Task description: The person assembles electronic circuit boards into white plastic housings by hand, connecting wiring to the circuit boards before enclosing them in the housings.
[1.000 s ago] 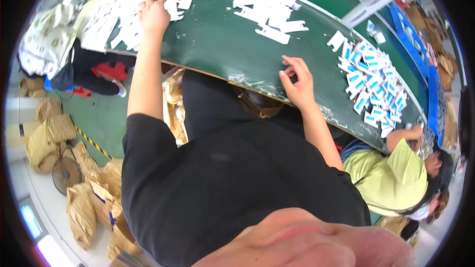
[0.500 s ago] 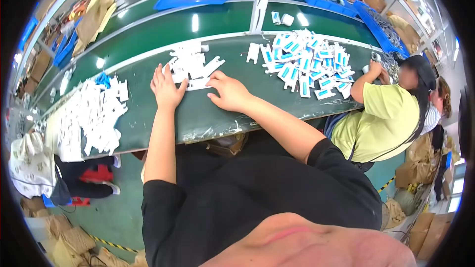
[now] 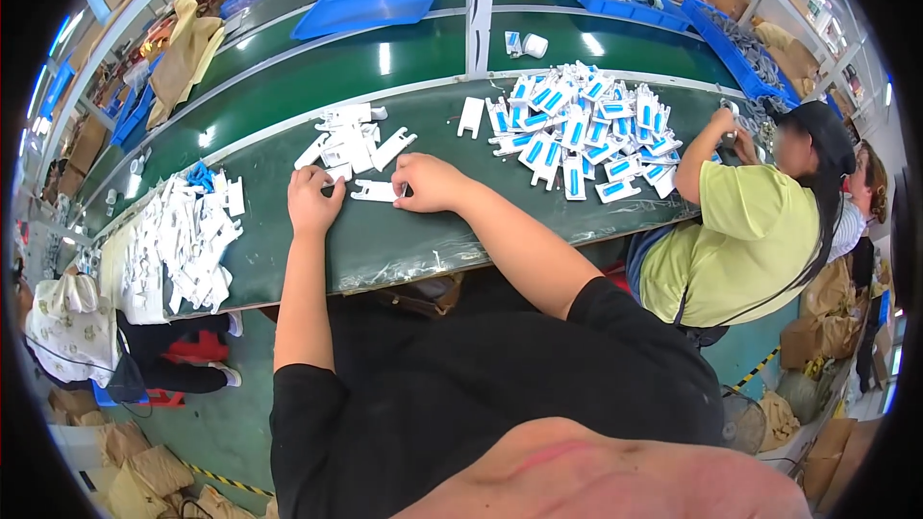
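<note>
My right hand pinches the right end of a flat, notched white plastic piece lying near the table's middle. To its left, my left hand has its fingers curled toward the thumb; what they hold, if anything, is hidden. Just beyond both hands sits a small heap of similar white plastic pieces, and the left fingertips are close to its near edge. Farther right lies a large pile of white pieces with blue strips, with one white piece apart from it.
At the left end of the green table is another pile of white parts. A white post rises behind the table, near a blue tray. A co-worker in a yellow shirt works at the right; another person stands left.
My left hand has gone from spread fingers to curled ones. The white piece has come nearer to me, with my right hand pinching its end. The view has shifted slightly.
</note>
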Available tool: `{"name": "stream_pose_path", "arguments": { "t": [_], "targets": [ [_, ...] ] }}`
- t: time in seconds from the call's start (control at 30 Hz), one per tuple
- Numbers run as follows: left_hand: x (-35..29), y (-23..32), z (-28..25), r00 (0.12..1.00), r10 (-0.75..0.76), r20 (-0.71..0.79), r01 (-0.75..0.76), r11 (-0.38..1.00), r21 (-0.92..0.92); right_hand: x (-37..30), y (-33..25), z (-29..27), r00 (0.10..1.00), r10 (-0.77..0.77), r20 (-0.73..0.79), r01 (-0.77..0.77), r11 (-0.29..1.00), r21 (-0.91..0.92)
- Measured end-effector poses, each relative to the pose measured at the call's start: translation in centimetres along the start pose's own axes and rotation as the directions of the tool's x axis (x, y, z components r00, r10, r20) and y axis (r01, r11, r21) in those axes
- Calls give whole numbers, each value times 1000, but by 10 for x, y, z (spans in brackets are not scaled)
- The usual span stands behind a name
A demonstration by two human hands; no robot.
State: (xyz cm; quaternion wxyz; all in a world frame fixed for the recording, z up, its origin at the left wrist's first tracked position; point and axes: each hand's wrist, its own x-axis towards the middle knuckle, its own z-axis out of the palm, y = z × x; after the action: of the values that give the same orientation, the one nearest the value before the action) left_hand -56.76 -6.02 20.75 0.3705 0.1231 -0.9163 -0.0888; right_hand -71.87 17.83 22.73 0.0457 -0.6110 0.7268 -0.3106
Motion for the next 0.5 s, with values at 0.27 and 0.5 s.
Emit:
{"name": "stream_pose_path", "arguments": {
  "t": [0.27,0.5],
  "targets": [
    [-29,6,-36,981,11,196,-6,1000,-27,1,7,-5,982,-36,187,20,996,86],
    [-51,66,-55,977,2,212,42,979,-201,8,11,-15,990,-93,102,76,984,159]
  ]
}}
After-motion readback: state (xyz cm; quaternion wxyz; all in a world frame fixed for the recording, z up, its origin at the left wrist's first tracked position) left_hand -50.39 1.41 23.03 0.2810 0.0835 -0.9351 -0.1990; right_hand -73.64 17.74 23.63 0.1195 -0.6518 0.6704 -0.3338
